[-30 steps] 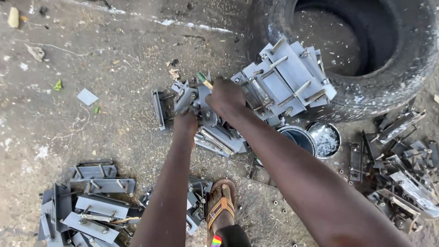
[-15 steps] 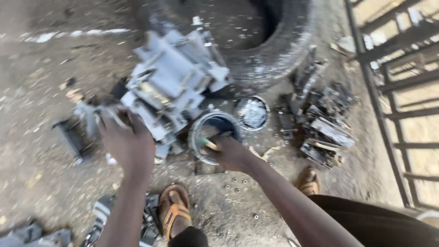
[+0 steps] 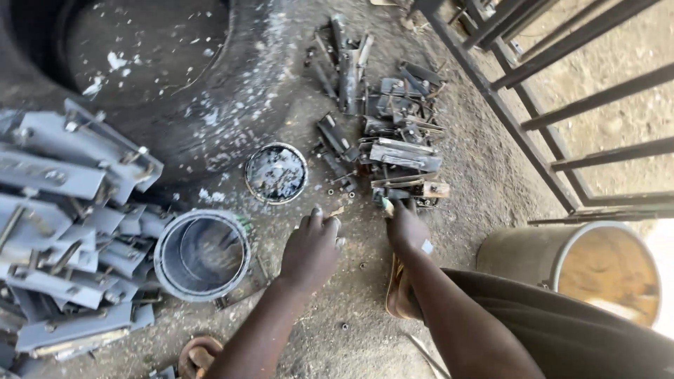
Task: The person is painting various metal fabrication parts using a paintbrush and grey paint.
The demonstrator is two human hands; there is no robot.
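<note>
Gritty dirt ground (image 3: 365,295), tyre (image 3: 210,105), barred gate (image 3: 562,119), left hand (image 3: 309,249) loosely curled empty, right hand (image 3: 407,228) pinching small piece (image 3: 387,206).

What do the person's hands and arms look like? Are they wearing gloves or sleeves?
No gloves and no sleeves: both arms are bare all the way up as far as the picture shows. The left hand has nothing on it, no ring or watch. The right hand is bare too, with one small pale patch stuck on its back, maybe a bit of tape or plaster.
</note>
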